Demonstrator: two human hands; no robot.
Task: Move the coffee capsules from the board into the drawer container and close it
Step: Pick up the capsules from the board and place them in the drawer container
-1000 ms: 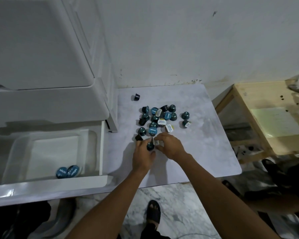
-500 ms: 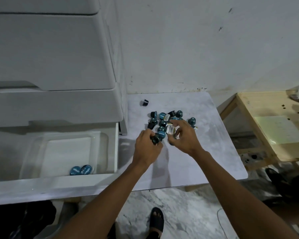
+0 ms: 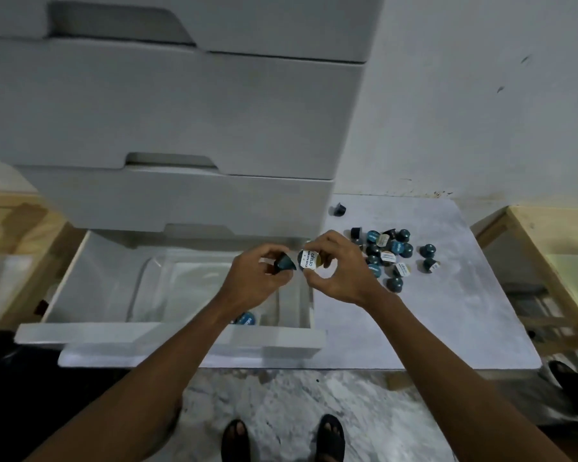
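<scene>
At the left of the frame the bottom drawer (image 3: 167,331) of the white cabinet (image 3: 181,111) stands pulled out toward you; inside it sits a clear plastic tub (image 3: 154,288), and a blue-lidded capsule in the tub (image 3: 246,319) peeks out from under your left forearm near the drawer's front wall. Your left arm rises from the lower left of the frame and crosses the drawer front; your left hand (image 3: 251,281) hangs above the right part of the tub, wrist slightly bent, fingers curled in and pinched around a dark capsule (image 3: 285,263) whose teal side faces the camera. Just right of it, close to touching, your right hand (image 3: 339,268) hovers over the drawer's right edge; its arm comes in from the lower right; thumb and forefinger grip a white-lidded capsule (image 3: 308,259) with the printed lid turned up toward you, while the other fingers curl loosely beneath. Further right, on the pale marbled board (image 3: 447,311), the pile of capsules (image 3: 389,255) lies in a loose cluster, some lid up, some on their sides; one lone capsule (image 3: 339,209) sits apart near the cabinet's corner, at the board's back edge.
</scene>
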